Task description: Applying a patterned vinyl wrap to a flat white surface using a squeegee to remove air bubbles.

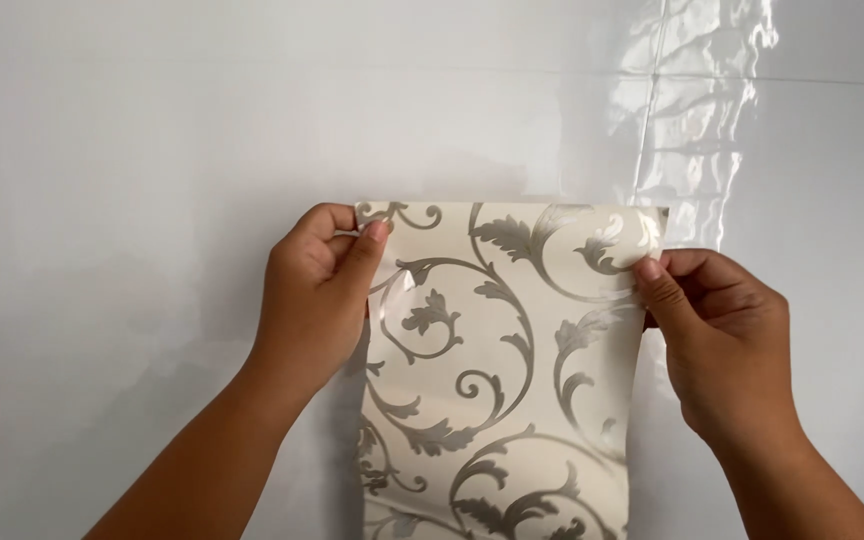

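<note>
A cream sheet of patterned paper (497,380) with silver-grey leaf scrolls hangs in front of me, its top edge level and its lower part running out of the bottom of the view. My left hand (317,295) pinches the sheet's top left corner between thumb and fingers. My right hand (722,335) pinches the top right corner, thumb on the front. A thin glossy film seems to be lifting from the sheet near my left thumb.
Behind the sheet is a glossy white tiled wall (152,150), with grout lines and bright window reflections at the upper right (697,110).
</note>
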